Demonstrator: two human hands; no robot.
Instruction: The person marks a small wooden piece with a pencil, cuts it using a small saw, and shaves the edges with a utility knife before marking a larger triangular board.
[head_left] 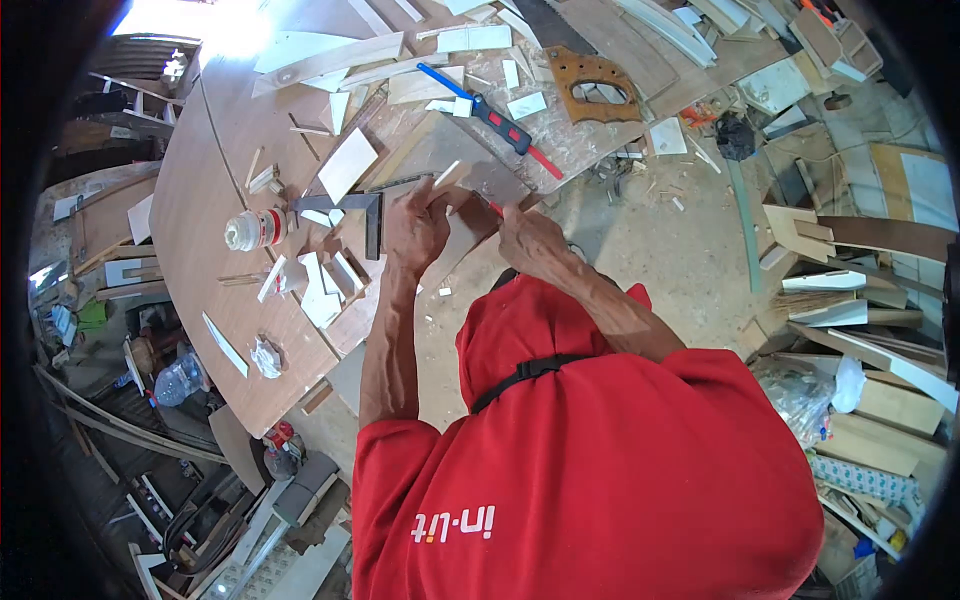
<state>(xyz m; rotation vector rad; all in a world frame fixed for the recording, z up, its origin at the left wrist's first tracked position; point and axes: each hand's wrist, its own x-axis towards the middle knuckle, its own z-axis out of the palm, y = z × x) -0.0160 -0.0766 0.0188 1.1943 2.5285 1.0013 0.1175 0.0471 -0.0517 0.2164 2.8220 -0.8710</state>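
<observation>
My left hand (418, 232) is closed, with its fingers raised over the near edge of the work table (215, 290). A small pale wood strip (448, 174) sticks up from its fingertips. Close beside it, my right hand (535, 243) is closed round a slim red tool (496, 208), most of which is hidden by the fingers. Under both hands lies a grey-brown board (470, 160). A dark try square (373, 222) rests just left of my left hand. Beyond the hands lies a blue and black tool with red parts (500, 125).
A handsaw with a wooden handle (595, 85) lies at the table's far right. White offcuts (348, 165) are scattered about. A plastic jar (255, 230) lies on the left, near a crumpled clear wrapper (266, 357). Wood pieces (895, 365) are piled on the right floor.
</observation>
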